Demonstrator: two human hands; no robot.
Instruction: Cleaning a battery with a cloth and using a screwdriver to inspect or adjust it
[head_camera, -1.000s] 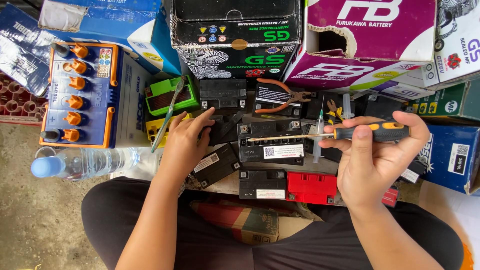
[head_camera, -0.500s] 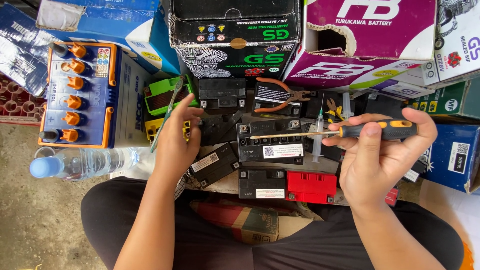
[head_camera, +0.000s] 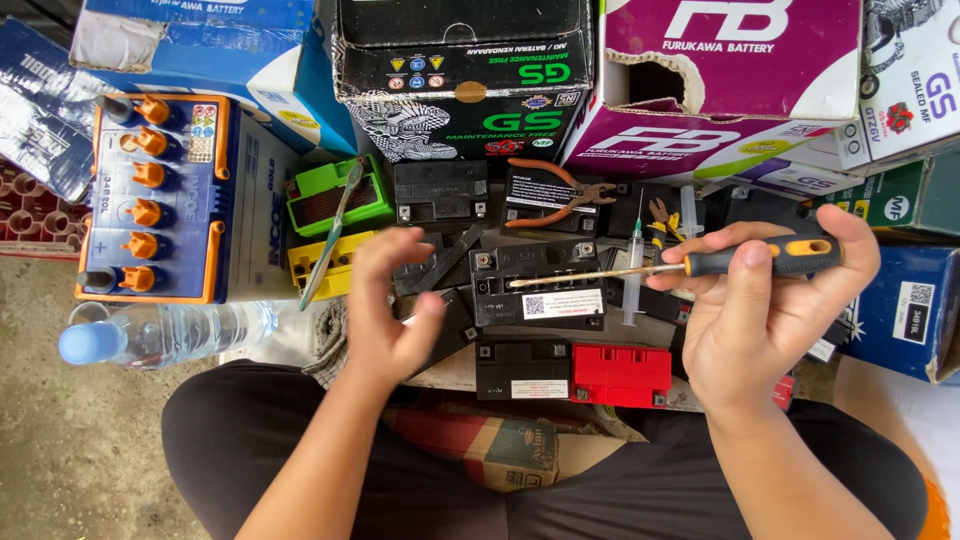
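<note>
Right hand (head_camera: 775, 310) clamped on black-and-orange-handled screwdriver (head_camera: 765, 258), shaft level, tip over small black rectangular battery with white label (head_camera: 540, 285). Left hand (head_camera: 385, 305) empty, fingers curled apart, hovering just left of that battery, above black flat strip (head_camera: 440, 262) lying askew on neighbouring cells. Clear plastic syringe (head_camera: 632, 270) upright just right of battery, untouched. Orange-handled pliers (head_camera: 555, 190) parked behind, unused. Red-topped small battery (head_camera: 620, 372) and another black cell in front, near lap. Judgement: early to mid stage; battery top looks closed, tip not engaged, prying and any filling left.
</note>
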